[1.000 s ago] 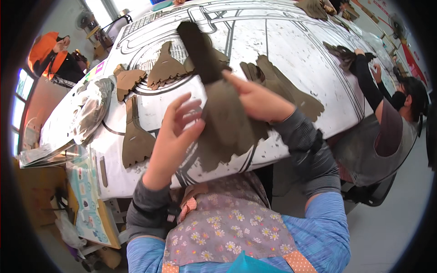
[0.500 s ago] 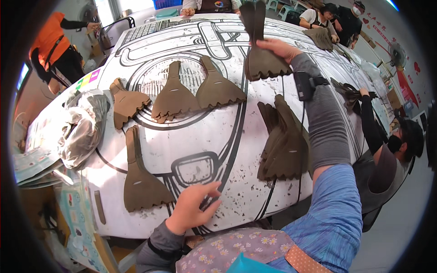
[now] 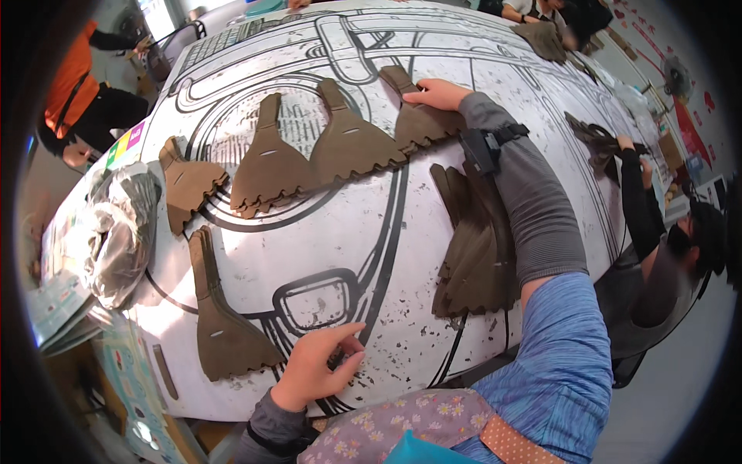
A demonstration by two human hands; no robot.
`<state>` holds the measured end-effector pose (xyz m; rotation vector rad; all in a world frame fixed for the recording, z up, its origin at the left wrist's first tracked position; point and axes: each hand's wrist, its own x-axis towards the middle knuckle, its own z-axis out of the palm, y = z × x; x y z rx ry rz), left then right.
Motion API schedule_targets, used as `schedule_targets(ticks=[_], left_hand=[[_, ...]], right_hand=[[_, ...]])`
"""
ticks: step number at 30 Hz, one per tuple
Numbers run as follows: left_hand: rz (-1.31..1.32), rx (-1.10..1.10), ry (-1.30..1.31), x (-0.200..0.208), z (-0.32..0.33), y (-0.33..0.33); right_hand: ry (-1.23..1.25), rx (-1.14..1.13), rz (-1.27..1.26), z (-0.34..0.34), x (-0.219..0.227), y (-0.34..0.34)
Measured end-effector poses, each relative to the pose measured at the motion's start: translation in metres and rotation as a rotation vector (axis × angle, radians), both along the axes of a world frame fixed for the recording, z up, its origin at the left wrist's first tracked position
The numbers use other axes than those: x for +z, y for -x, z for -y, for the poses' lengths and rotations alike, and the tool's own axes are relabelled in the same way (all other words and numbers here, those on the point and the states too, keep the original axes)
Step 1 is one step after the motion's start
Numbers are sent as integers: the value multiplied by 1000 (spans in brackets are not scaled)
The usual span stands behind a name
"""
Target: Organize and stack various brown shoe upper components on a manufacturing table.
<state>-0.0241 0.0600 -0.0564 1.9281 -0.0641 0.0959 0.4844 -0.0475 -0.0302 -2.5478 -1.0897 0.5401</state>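
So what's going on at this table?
A person has their right hand on a brown fan-shaped stack at the right end of a row on the table. Their left hand looks empty, near another brown stack. A messier pile lies by the right forearm. Over on the right, a co-worker handles dark pieces.
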Motion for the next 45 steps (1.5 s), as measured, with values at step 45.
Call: schedule_targets(ticks=[45], left_hand=[[282,128,-504,13,150,-126]], right_hand=[[-981,-803,232,227,-48,362]])
